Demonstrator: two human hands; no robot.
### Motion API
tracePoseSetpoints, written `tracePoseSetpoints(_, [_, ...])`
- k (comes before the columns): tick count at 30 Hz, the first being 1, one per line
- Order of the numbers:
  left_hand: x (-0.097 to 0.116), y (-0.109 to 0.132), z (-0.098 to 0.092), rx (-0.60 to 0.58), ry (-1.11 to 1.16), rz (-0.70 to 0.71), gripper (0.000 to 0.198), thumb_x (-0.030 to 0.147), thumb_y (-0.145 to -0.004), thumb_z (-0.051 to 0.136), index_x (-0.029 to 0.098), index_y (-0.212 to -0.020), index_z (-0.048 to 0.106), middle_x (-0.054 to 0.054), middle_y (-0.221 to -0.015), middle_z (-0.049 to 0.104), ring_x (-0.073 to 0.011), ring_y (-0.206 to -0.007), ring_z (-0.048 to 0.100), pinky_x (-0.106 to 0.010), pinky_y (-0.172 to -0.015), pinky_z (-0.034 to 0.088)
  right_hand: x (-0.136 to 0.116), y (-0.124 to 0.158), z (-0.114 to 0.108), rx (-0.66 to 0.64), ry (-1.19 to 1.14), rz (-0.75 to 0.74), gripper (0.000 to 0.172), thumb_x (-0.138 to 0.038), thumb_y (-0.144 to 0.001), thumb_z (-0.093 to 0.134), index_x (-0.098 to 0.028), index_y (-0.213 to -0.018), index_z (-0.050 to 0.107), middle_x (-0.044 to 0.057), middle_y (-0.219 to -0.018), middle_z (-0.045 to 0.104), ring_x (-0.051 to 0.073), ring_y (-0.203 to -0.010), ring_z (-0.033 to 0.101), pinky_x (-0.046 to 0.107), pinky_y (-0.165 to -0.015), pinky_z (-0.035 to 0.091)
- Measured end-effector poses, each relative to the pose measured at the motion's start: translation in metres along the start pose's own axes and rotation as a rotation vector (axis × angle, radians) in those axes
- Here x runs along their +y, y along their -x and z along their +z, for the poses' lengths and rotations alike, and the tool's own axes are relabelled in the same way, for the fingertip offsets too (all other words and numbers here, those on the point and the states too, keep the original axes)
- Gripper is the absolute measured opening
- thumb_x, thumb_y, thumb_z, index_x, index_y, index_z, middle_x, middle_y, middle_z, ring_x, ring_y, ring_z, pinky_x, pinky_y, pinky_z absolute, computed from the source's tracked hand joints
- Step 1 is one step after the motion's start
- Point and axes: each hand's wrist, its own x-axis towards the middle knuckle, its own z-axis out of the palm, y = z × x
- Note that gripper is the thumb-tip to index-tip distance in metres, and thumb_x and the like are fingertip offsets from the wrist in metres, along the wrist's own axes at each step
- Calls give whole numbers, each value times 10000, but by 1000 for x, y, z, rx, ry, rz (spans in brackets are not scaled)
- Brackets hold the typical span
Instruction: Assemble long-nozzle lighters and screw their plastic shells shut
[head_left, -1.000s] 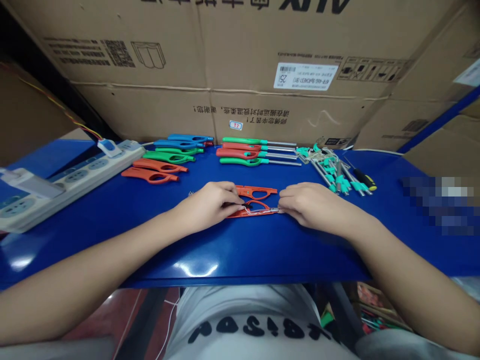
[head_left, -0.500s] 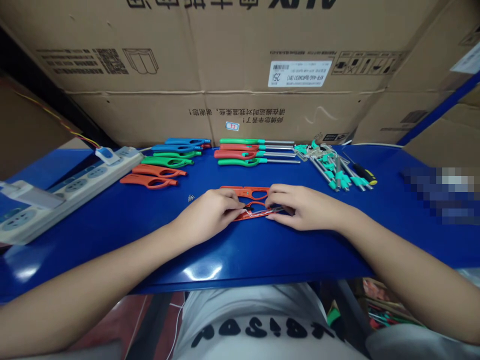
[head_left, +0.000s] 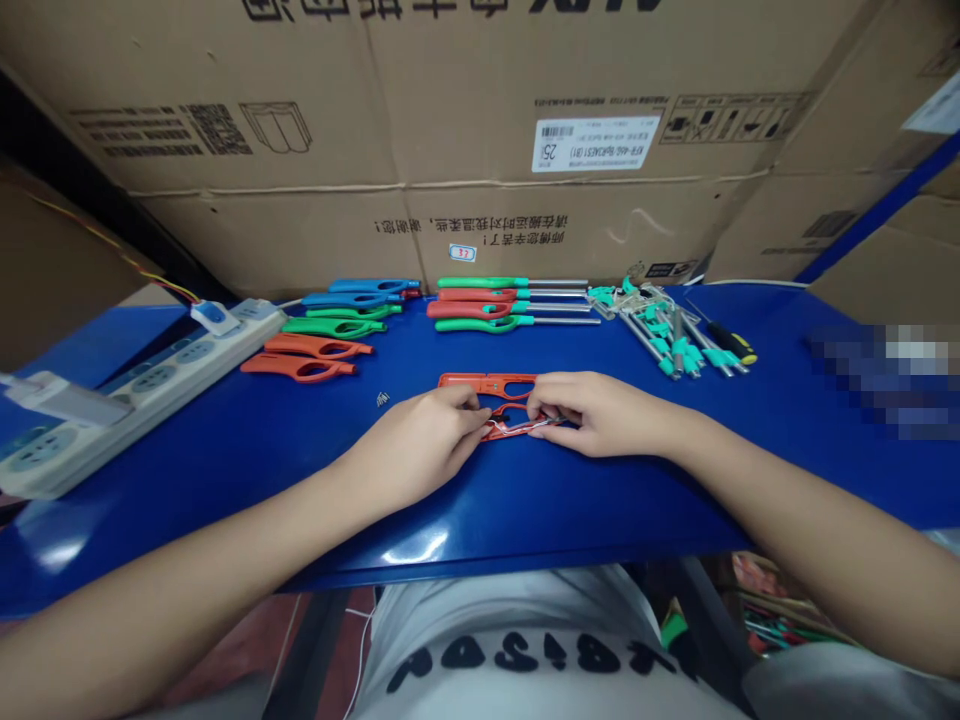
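Two orange lighter casing halves lie at the middle of the table. The farther casing half (head_left: 466,381) shows a finger hole, its right end covered by my right hand. On the nearer casing half (head_left: 513,407) are a small black part (head_left: 500,417) and thin white and red wires (head_left: 498,427). My left hand (head_left: 442,430) is closed at this half's left end, fingertips pinched by the black part. My right hand (head_left: 589,412) is closed at its right end, pinching there around the wires and a dark piece mostly hidden by the fingers.
Orange, green and blue casings (head_left: 319,345) line up at back left, beside a power strip (head_left: 187,375). Lighters with metal tubes (head_left: 555,308) lie at back centre. Metal tubes with teal ends (head_left: 675,345) and a screwdriver (head_left: 731,340) are right. Small screws (head_left: 383,398) lie left.
My left fingertips have shifted slightly over the nearer casing half. My right fingers have curled closer, hiding more of the dark piece. The casing halves stay in place.
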Motion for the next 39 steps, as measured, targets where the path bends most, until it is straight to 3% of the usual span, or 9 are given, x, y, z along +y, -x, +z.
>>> tracePoseSetpoints(12, [6,8,-3,-93,-229,30,353,262,-1043,431,145,-1273,673,-114,-1002,622,-238,-839,621,-358,-723,496,2,-2,1,26,-43,-24,63,-218,-889,644,-164,-920,634,-5,-807,586,94,-645,467,223,-623,372])
tracePoseSetpoints(17, [1,13,3,-45,-305,80,378,216,-1031,455,157,-1374,604,-129,-1049,617,-273,-931,594,-383,-751,475,3,-2,2,28,-62,-18,81,-244,-896,643,-170,-926,627,-16,-785,569,93,-654,467,216,-611,365])
tracePoseSetpoints(23, [-3,5,-3,-79,-77,44,307,209,-1002,526,169,-1270,671,-118,-1095,661,-272,-1000,631,-412,-847,520,3,0,3,6,-54,-1,57,-223,-893,625,-184,-935,622,-7,-822,565,105,-699,481,220,-633,374])
tracePoseSetpoints(28, [-5,0,-2,-43,96,-8,462,167,-947,616,134,-1403,547,-144,-1306,638,-300,-1232,588,-451,-1019,505,5,2,0,-1,-56,-23,63,-211,-874,629,-182,-906,583,7,-861,566,116,-744,506,225,-669,388])
tracePoseSetpoints(34, [-4,0,7,3,173,-7,451,169,-930,641,109,-1370,564,-157,-1292,643,-299,-1242,588,-449,-1049,498,5,2,-3,17,-25,-18,165,-245,-894,614,-197,-805,483,-14,-792,532,108,-684,462,227,-638,356])
tracePoseSetpoints(39, [0,-1,13,40,238,-3,407,205,-956,619,141,-1356,580,-139,-1259,633,-268,-1177,611,-417,-1030,507,3,1,1,69,80,97,159,-292,-929,578,-197,-810,529,-18,-745,554,112,-653,472,239,-619,324])
